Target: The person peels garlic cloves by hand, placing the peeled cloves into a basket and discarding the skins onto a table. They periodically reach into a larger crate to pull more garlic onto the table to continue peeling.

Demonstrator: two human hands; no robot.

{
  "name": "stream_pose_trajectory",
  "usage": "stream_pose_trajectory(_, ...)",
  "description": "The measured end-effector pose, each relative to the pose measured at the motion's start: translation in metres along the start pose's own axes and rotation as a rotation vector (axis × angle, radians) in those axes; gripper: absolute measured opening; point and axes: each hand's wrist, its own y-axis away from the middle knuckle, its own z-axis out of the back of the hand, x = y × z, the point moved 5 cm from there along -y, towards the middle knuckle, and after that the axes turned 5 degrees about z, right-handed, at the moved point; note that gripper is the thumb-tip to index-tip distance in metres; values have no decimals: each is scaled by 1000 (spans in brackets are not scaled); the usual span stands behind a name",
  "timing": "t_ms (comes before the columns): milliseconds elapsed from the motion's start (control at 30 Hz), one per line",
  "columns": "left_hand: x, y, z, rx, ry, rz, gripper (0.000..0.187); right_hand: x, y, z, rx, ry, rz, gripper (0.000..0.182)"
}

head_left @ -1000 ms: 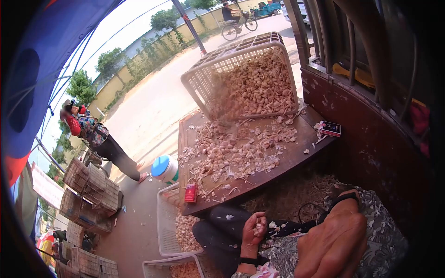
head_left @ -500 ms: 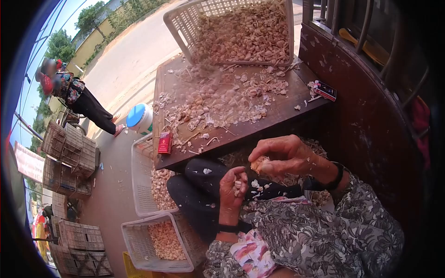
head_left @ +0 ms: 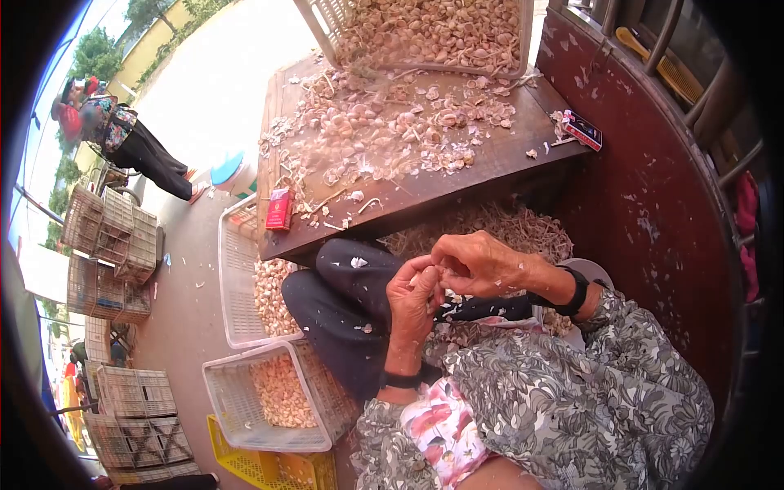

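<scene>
My left hand (head_left: 412,306) is curled closed over my lap, with pale garlic cloves (head_left: 415,280) partly showing between its fingers. Right against its fingertips, my right hand (head_left: 478,265) is closed in a pinch; the garlic it held a moment ago is now hidden by the fingers. Bits of white skin lie on my dark trousers (head_left: 343,306). Beyond my knees, the wooden table (head_left: 392,208) carries scattered garlic and loose skins (head_left: 392,135).
A tipped basket (head_left: 527,41) of garlic lies at the table's far side. Cigarette packs, one red (head_left: 279,209) and one dark (head_left: 581,131), sit on the tabletop. Left are crates of cloves (head_left: 265,400), a yellow crate (head_left: 253,465) and a lidded bucket (head_left: 235,173). A person (head_left: 135,143) stands beyond.
My right hand has moved left and met my left hand; the garlic in its fingers has gone out of sight. My left hand has risen slightly, and the view has shifted downward.
</scene>
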Motion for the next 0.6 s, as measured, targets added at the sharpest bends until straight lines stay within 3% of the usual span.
stream_pose_trajectory(200, -4, 2, 3, -43, -122, -74, 19, -4, 2, -3, -81, 10, -131, 17)
stream_pose_trajectory(467, -6, 1, 9, -30, -109, -64, 12, -10, -1, -15, -89, 60, 9, 17)
stream_pose_trajectory(600, -6, 0, 15, -103, -114, -91, 13, -13, 2, -27, -162, 2, -75, 18)
